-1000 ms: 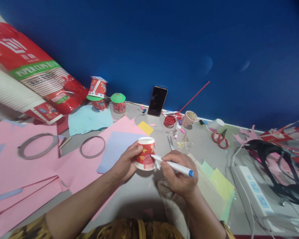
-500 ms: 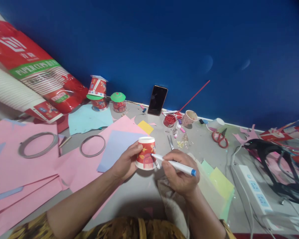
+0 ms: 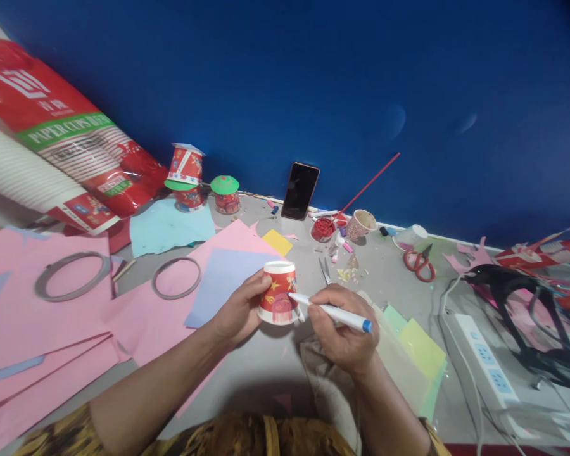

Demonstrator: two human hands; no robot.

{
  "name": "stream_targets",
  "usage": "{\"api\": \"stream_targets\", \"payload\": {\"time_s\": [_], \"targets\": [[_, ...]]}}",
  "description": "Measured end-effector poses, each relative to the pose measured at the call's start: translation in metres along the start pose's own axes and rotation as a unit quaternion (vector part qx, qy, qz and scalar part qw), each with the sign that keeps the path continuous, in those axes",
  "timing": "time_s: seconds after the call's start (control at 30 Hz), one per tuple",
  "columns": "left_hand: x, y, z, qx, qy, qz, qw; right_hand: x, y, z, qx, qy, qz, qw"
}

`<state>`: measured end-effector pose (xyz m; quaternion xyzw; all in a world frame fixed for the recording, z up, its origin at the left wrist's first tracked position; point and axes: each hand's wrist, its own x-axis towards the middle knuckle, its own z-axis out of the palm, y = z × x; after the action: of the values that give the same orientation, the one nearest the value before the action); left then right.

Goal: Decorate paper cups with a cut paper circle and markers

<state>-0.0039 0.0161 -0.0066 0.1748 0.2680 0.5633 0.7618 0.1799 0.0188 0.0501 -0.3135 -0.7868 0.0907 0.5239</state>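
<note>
A red paper cup point(image 3: 276, 286) with a white base and rim, a yellow star and a pink arched shape drawn near its lower edge is held upside down in my left hand point(image 3: 243, 307). My left fingers wrap its left side and back. A white marker point(image 3: 339, 315) with a blue end is pinched in my right hand point(image 3: 346, 329), its tip at the cup's right side beside the pink arch. Below the cup and my right hand lies a light cloth point(image 3: 330, 386). Scissors point(image 3: 325, 271) lie just beyond my right hand, their handles hidden.
Pink paper sheets point(image 3: 142, 316) and blue paper point(image 3: 228, 282) spread left. Decorated cups point(image 3: 227, 197), a phone point(image 3: 300, 191) and a red pot point(image 3: 323, 229) with a stick stand along the blue wall. Red-handled scissors point(image 3: 420, 265) and a power strip point(image 3: 487, 361) are at right.
Almost nothing differs. The marker's blue end and my right hand have shifted very slightly left; the tip stays at the cup.
</note>
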Motion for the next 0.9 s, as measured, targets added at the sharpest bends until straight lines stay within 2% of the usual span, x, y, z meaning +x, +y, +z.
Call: {"api": "stream_targets", "payload": {"time_s": [0.5, 0.9], "targets": [[0.001, -0.002, -0.007, -0.034, 0.034, -0.027, 0.998, 0.0, 0.0, -0.001, 0.007, 0.008, 0.0, 1.0], [0.002, -0.001, -0.011, -0.055, 0.034, -0.04, 0.997, 0.003, -0.004, -0.004, 0.007, -0.001, 0.013, 1.0]]}}
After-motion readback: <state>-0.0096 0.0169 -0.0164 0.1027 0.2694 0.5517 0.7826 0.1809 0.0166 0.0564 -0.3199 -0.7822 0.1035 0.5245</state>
